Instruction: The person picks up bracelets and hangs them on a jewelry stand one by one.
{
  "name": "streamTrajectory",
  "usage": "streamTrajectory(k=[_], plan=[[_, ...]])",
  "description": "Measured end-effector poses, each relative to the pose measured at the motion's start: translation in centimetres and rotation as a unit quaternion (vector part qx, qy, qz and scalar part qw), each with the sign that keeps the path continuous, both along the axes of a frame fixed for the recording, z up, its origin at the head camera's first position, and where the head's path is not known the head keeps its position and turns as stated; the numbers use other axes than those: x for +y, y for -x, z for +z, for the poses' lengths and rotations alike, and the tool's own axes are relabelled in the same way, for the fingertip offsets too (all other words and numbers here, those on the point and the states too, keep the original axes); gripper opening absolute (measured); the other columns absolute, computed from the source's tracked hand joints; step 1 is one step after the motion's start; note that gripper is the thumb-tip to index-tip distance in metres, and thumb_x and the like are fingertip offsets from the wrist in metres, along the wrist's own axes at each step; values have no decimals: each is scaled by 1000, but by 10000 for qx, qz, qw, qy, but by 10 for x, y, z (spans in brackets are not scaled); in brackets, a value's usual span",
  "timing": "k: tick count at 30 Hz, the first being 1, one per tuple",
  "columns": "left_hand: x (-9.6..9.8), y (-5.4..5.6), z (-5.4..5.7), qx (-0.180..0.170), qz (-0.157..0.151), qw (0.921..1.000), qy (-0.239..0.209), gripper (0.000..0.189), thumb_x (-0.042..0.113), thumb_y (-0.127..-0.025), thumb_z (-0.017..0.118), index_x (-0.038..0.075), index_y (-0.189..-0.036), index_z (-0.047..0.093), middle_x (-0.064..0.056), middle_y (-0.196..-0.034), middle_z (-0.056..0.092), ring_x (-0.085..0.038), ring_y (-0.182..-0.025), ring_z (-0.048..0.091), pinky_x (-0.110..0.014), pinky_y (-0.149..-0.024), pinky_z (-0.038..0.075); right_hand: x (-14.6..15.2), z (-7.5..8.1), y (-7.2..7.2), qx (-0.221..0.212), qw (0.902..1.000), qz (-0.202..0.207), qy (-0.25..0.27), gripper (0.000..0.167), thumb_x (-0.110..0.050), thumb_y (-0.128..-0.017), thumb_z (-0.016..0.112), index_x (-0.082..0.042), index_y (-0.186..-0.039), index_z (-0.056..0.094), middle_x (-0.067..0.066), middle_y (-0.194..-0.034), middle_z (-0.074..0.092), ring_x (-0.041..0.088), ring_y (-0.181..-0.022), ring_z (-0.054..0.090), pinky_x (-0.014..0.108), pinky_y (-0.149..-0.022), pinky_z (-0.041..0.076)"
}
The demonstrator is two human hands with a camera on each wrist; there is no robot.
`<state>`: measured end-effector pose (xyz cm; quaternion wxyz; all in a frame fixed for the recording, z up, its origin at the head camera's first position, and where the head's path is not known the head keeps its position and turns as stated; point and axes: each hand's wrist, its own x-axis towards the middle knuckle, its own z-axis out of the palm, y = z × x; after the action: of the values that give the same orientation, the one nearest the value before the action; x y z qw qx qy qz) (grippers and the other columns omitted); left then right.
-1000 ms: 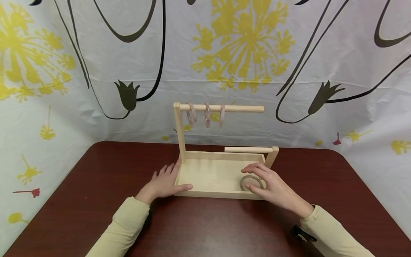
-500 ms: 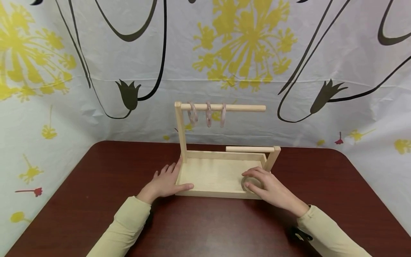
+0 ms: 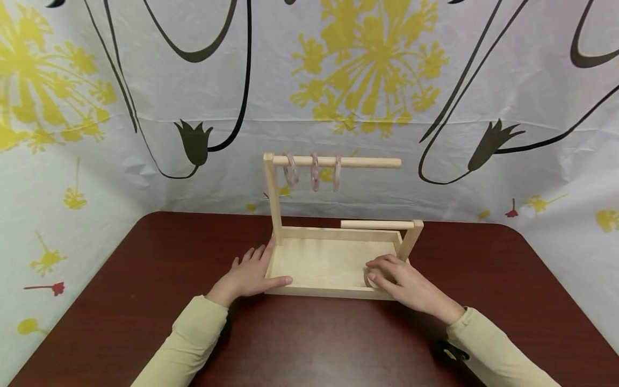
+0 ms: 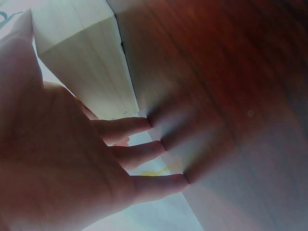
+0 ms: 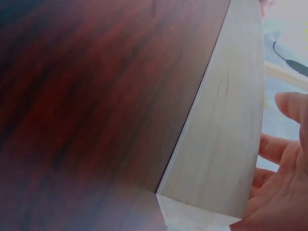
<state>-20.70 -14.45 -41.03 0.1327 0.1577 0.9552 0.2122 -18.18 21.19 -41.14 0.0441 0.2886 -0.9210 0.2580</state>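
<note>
A pale wooden stand [image 3: 319,260] has a shallow tray for its base, a tall post and rod at left and a shorter rod at right. My left hand [image 3: 247,278] lies spread at the tray's left end, thumb over the front corner, several fingertips on the tabletop. My right hand [image 3: 406,283] is over the tray's front right corner. Beneath it lies a bangle [image 3: 366,277], mostly covered. In the right wrist view, the thumb [image 5: 290,105] stands apart from the fingers; no bangle shows between them. Three pinkish bangles [image 3: 315,173] hang on the tall rod.
A short rod [image 3: 374,224] on its post rises behind the right hand. The dark red-brown table [image 3: 309,338] extends around the stand. A patterned cloth [image 3: 232,107] hangs close behind the table and along its sides.
My right hand has come lower over the bangle in the tray, its thumb and index fingertip drawing closer together, so less of the bangle shows. The left hand stays in place.
</note>
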Motion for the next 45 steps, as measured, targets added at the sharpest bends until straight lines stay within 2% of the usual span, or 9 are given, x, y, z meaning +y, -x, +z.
streamTrajectory(k=[9, 14, 19, 34, 39, 45], plan=[[0, 0, -1, -1, 0, 10000, -12, 105, 64, -86, 58, 10, -156, 1, -27, -152, 24, -49, -137, 20, -70, -102, 16, 0, -1, -3, 22, 9989, -213, -415, 37, -32, -99, 56, -4, -122, 65, 10, -121, 59, 28, -113, 55, 48, -91, 45], [0, 0, -1, -12, 0, 10000, -44, 105, 64, -86, 58, 11, -156, 0, -27, -153, 23, -50, -138, 19, -70, -102, 15, -1, 0, -3, 95, 9963, -402, -749, 36, -34, -99, 57, -5, -117, 68, 14, -120, 61, 31, -112, 56, 49, -89, 46], [0, 0, 0, -31, 12, 10000, -55, 106, 65, -86, 58, 11, -156, 1, -26, -153, 22, -49, -138, 19, -70, -102, 15, -3, 2, -2, -43, 9957, -232, -899, 32, -33, -99, 56, -8, -112, 70, 15, -117, 60, 32, -111, 55, 47, -88, 46], [0, -1, 1, -46, -19, 10000, -38, 106, 64, -86, 58, 9, -156, 0, -28, -152, 23, -50, -137, 19, -70, -102, 15, -18, 2, 10, -219, 9978, 201, -600, 38, -27, -99, 56, 2, -122, 63, 20, -118, 56, 37, -109, 53, 49, -90, 43], [0, -1, 2, -45, -19, 10000, -39, 106, 64, -86, 58, 9, -156, 0, -28, -152, 23, -50, -137, 19, -71, -102, 15, -29, 2, 14, -259, 9974, 323, -589, 35, -18, -96, 60, 5, -123, 62, 22, -119, 55, 38, -110, 52, 49, -91, 44], [0, -1, 1, -44, -4, 10000, -44, 106, 64, -86, 58, 9, -156, 0, -28, -152, 23, -51, -137, 20, -71, -102, 15, -40, 2, 24, -372, 9968, 509, -484, 39, -19, -90, 69, 5, -121, 63, 19, -116, 56, 33, -107, 54, 45, -89, 44]])
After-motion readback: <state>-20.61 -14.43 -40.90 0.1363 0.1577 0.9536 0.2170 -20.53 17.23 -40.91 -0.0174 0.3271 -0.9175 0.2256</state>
